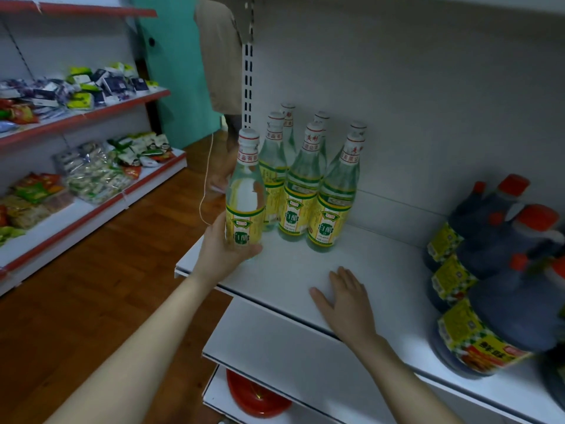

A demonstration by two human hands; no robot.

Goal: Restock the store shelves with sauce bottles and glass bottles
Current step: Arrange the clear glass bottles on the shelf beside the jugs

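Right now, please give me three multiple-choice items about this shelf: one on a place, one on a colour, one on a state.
1. Where is the right hand?
A. flat on the white shelf
B. on a dark jug
C. on the floor

2. What colour are the dark jugs' caps?
A. green
B. red-orange
C. white

3. What is the left hand doing?
A. hanging empty
B. holding a clear vinegar bottle
C. pointing

Key: 1 A, palm lies on bare shelf; 2 B, caps show red-orange; 3 B, its grip wraps the bottle's base.
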